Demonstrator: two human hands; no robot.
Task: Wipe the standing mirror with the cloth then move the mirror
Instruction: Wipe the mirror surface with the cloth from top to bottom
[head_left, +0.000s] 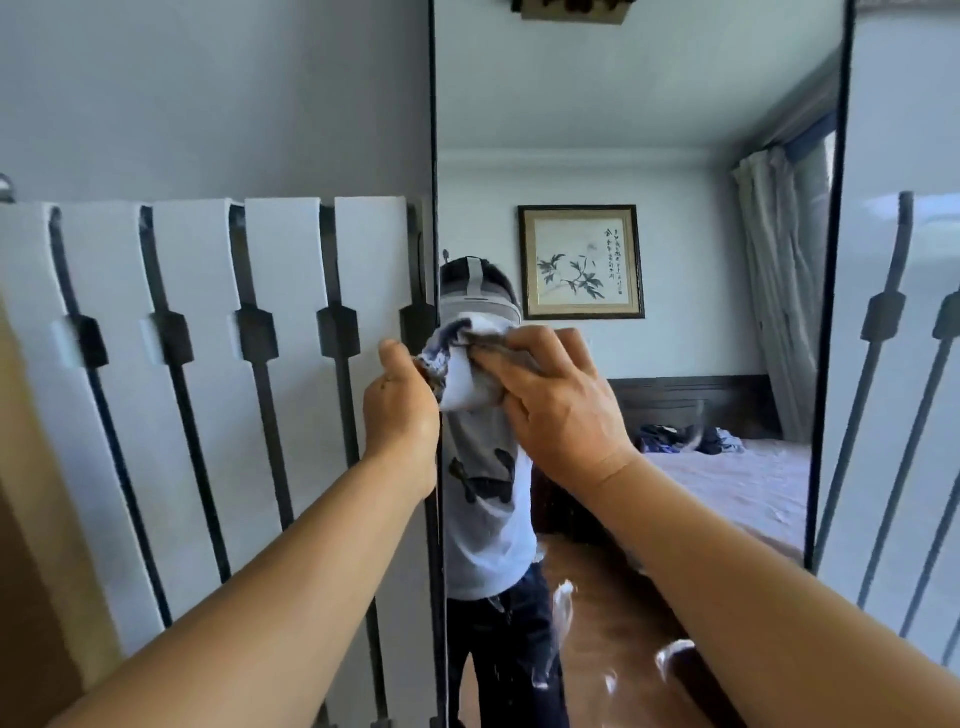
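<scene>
A tall standing mirror (675, 156) stands upright against the pale wall (208, 93). It has a thin black frame down both long sides. The left edge of the frame sits just beside a white panel with dark bars (280, 332). The right edge sits close to another white panel with dark bars (893, 364). So there is little room on either side of the mirror.

The person's left hand (400, 400) is at the mirror's left edge. Its fingers curl round the black frame there and grip it. The thumb points up.

The right hand (556, 400) presses a cloth (462, 374) flat on the glass, near the left edge, about halfway up. The cloth is white with a dark blue patterned border. The fingers spread over the bunched cloth and curl round its top to hold it. The cloth touches the left hand too.

In the glass I can see a bed (727, 483), a framed picture (582, 262), a curtain (779, 291) and a brown wood floor (597, 623). Some wet streaks shine low on the glass (563, 603).
</scene>
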